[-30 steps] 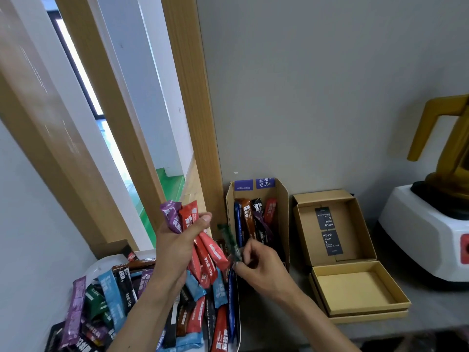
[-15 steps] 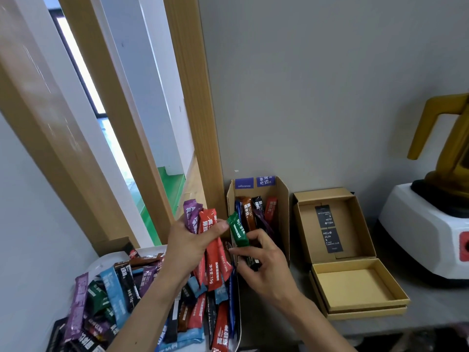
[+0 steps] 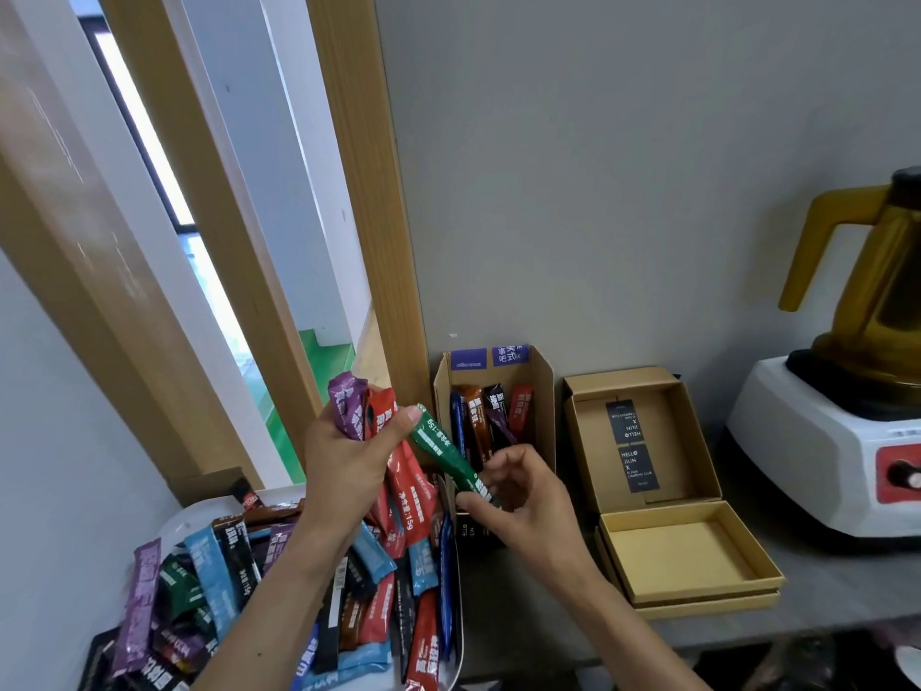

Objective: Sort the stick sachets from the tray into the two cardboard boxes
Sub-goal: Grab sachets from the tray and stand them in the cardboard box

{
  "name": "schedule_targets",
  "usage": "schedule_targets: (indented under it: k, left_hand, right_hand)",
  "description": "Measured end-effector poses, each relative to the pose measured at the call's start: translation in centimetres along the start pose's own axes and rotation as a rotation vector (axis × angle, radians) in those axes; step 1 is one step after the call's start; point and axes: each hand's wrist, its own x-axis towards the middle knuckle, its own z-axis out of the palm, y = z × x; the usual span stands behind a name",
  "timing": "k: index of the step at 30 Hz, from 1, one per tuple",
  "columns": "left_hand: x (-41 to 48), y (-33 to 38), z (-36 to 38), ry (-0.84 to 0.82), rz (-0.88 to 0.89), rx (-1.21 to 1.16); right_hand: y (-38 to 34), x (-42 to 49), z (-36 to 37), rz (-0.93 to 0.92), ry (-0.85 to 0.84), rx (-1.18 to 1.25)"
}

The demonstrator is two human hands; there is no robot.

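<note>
My left hand (image 3: 344,461) grips a bunch of stick sachets (image 3: 398,456), purple and red, held upright above the tray (image 3: 456,640). A green sachet (image 3: 446,453) slants between both hands: its upper end lies under my left thumb, its lower end is pinched by my right hand (image 3: 518,496). Just behind stands the narrow cardboard box (image 3: 543,391) with several sachets upright inside. To its right lies the flat cardboard box (image 3: 697,441), open, with only black labels inside. Many coloured sachets fill the tray at lower left.
A white blender base (image 3: 817,441) with an amber jug (image 3: 877,271) stands at the right on the grey counter (image 3: 822,586). A wooden frame post (image 3: 369,202) rises left of the narrow box. The flat box's lid (image 3: 683,556) lies open toward me.
The green sachet rose from the tray and now slants against the bunch in my left hand. My left hand moved right, and the right hand lifted with the sachet.
</note>
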Motion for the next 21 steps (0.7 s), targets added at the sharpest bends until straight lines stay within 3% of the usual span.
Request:
schedule_targets:
  k: [4, 6, 8, 10, 12, 14, 17, 19, 21]
  left_hand:
    - [0.2, -0.3, -0.7, 0.01, -0.051, -0.005]
    - [0.0, -0.5, -1.2, -0.023, -0.073, 0.036]
    - [-0.5, -0.7, -1.6, -0.139, -0.105, 0.108]
    - [-1.3, -1.0, -1.5, -0.289, -0.144, 0.176]
    - [-1.8, -1.4, -1.2, -0.342, -0.155, 0.234]
    - [-1.9, -2.1, -1.2, -0.288, -0.152, 0.228]
    - [-1.7, -2.5, -1.8, -0.174, -0.183, 0.166]
    - [-1.7, -2.5, -2.2, -0.142, -0.195, 0.132]
    - [-1.8, -2.2, -2.2, -0.136, -0.192, 0.121]
  right_hand:
    - [-0.1, -0.1, -0.2, 0.114, -0.022, 0.184]
    - [-0.5, 0.1, -0.1, 0.214, 0.027, 0.466]
    - [-1.1, 0.5, 0.0, 0.286, 0.052, 0.809]
    - [-2.0, 1.0, 0.4, 0.274, 0.058, 0.891]
    - [-2.7, 1.5, 0.9, 0.203, 0.106, 0.754]
    - [-2.9, 2.0, 1.3, 0.09, 0.221, 0.487]
    - [-1.4, 3.3, 1.7, -0.067, 0.294, -0.294]
    - [0.1, 4.5, 2.2, -0.046, 0.233, -0.685]
    - [1.2, 5.5, 2.8, 0.038, 0.199, -0.747]
